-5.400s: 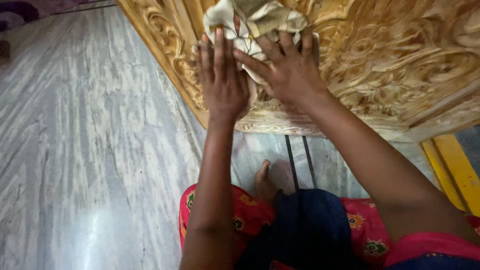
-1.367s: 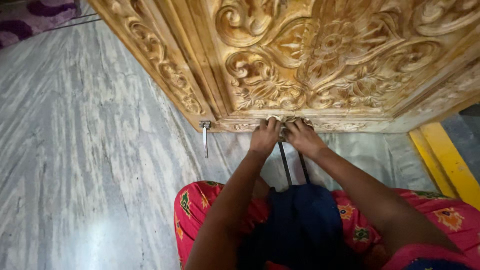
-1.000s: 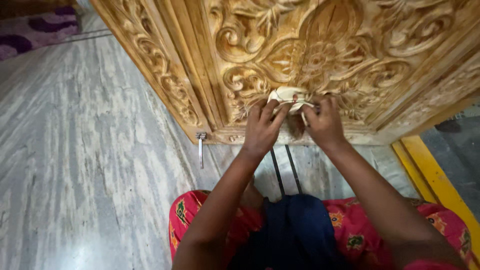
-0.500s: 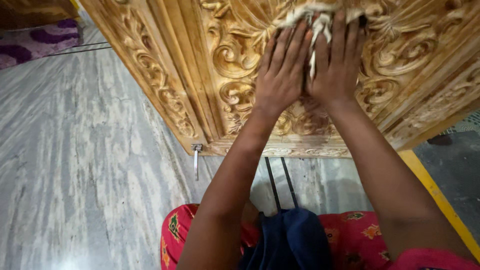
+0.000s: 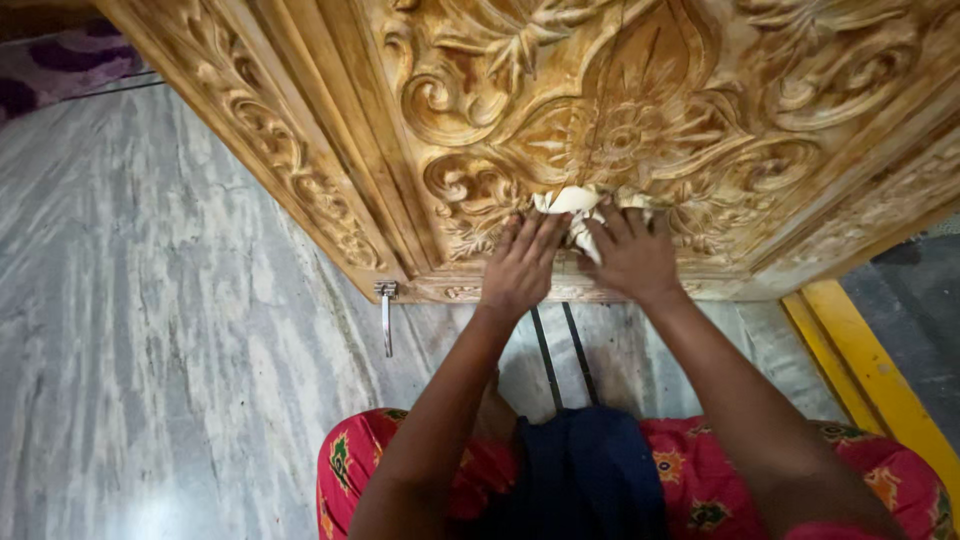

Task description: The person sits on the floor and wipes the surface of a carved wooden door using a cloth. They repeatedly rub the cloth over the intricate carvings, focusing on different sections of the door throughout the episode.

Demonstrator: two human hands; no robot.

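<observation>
I am pressing both hands, left hand [image 5: 522, 268] and right hand [image 5: 630, 262], side by side and flat against a pale cloth [image 5: 575, 205], pinning it to the lower carving of the wooden door [image 5: 640, 110] so it is reaching the grooves.

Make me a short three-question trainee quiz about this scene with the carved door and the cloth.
1. True or false: both hands press the crumpled cream-white cloth against the carved golden-brown wooden door.
2. Which lies on the grey-white marble floor below the door's corner: A) a silver metal bolt, B) a broom, C) a bucket?
3. On which side of the person is the yellow painted strip?

Key: 1 true: left hand, right hand. 2 A. 3 right.
</observation>
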